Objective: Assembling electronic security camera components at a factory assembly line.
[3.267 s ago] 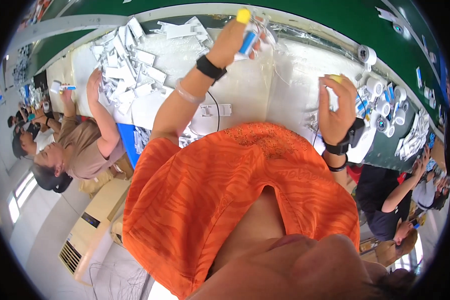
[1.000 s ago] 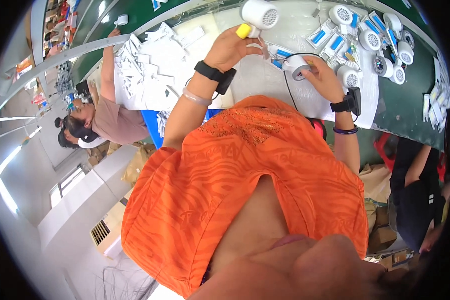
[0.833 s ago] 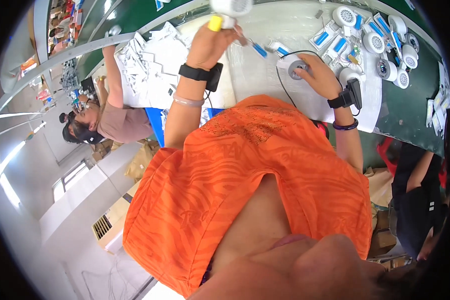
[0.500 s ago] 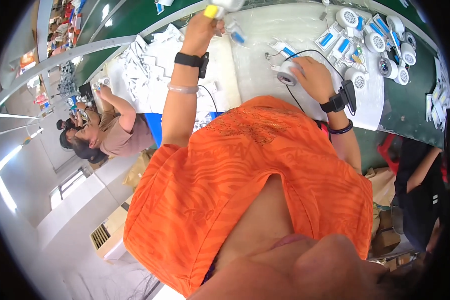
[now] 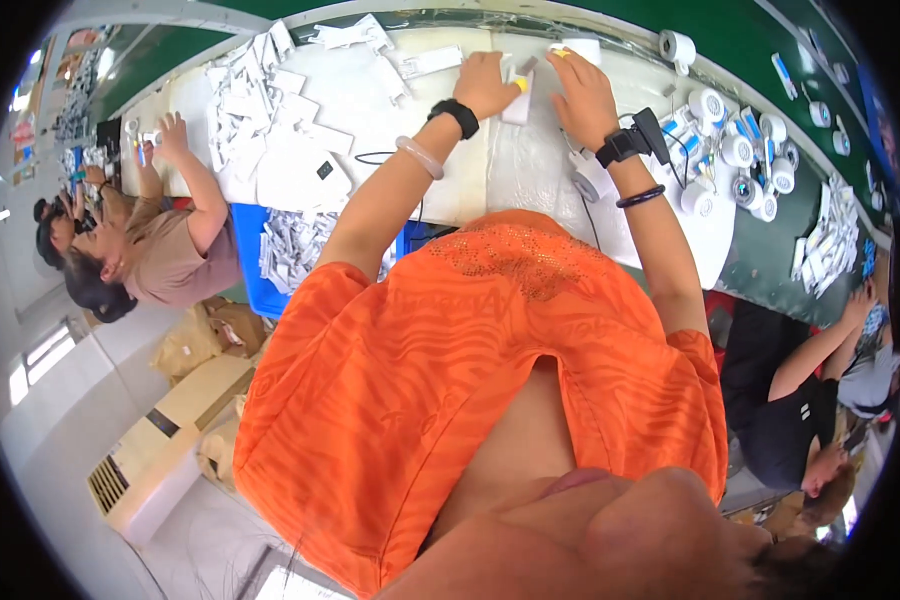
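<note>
Head: blue bin [image 5: 247,245] holds white parts [image 5: 297,240]; left hand [image 5: 485,86] and right hand [image 5: 587,100], grip unclear.

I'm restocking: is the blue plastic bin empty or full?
Not empty: the blue plastic bin holds piled narrow white pieces. Whether it's full, I cannot tell.

The left arm [image 5: 375,215] and right arm [image 5: 672,245] both reach out in front and lean in toward each other. The left hand [image 5: 485,86] shows its back. The right hand [image 5: 584,98] has its thumb away from its fingers [image 5: 578,72]. The hands are near, not touching.
</note>
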The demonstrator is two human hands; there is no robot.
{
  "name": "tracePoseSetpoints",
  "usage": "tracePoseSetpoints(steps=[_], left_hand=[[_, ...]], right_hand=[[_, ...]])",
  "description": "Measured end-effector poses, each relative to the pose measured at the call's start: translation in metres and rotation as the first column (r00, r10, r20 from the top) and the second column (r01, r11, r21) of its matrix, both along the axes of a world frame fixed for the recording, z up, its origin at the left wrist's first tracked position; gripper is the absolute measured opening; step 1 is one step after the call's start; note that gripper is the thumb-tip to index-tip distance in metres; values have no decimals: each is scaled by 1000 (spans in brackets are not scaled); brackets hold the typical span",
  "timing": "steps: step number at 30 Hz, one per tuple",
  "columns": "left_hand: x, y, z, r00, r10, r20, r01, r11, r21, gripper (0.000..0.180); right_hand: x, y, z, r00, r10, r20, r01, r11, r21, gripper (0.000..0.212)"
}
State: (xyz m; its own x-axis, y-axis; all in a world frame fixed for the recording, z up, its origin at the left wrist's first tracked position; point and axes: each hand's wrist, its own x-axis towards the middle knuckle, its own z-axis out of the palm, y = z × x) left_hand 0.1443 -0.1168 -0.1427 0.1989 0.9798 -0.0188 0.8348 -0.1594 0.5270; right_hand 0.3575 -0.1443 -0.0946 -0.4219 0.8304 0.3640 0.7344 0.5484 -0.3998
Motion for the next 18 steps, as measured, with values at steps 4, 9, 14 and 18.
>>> tracePoseSetpoints(steps=[4,9,14,18], left_hand=[[36,-24,40,991,83,-106,-105,969,-225,66],[53,-26,-3,963,136,-232,-141,990,-4,53],[37,-19,21,980,114,-161,-157,945,-287,41],[4,-29,36,995,92,-46,-103,930,-354,42]], right_hand=[[-7,39,-21,971,-31,237,7,995,99,61],[-24,65,-18,817,174,551,-149,985,-89,36],[-19,80,-33,695,438,570,-328,899,-291,16],[-13,63,-22,890,408,204,-375,909,-180,21]])
